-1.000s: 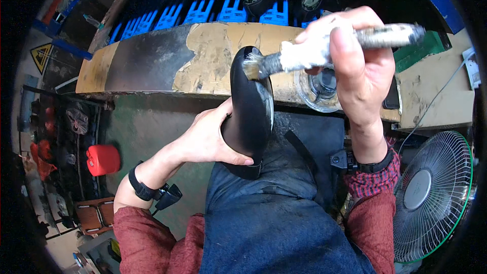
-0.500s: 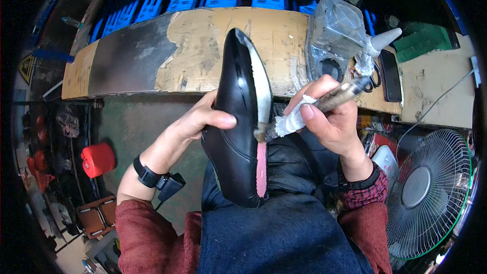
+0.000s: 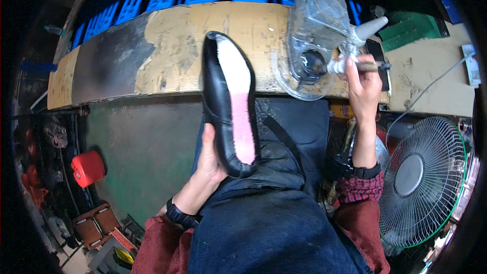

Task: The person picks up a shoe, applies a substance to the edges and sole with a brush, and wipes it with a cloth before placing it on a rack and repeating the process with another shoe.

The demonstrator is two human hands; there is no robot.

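A black leather shoe upper [image 3: 215, 91] is held over my lap, toe pointing away from me. Its underside faces up and right, showing a white front part [image 3: 235, 66] and a pink strip [image 3: 242, 127] toward the heel. My left hand [image 3: 209, 160] grips it near the heel, thumb along its left side. In my right hand [image 3: 366, 89] is a brush [image 3: 367, 66] with white wrapping near its bristle end. That end is at the dark round opening [image 3: 310, 65] of a clear, crusted plastic pot [image 3: 317, 18]; its bristles are hard to make out.
The pot stands on a cardboard-covered bench [image 3: 203, 25], with a grey nozzle [image 3: 371, 28] and a dark phone [image 3: 374, 50] beside it. A fan [image 3: 410, 175] stands at the right. A red jerrycan [image 3: 88, 168] sits on the left floor.
My right hand has carried the brush from the shoe's edge up and right to the pot. My left hand has turned the shoe so more of its underside shows.
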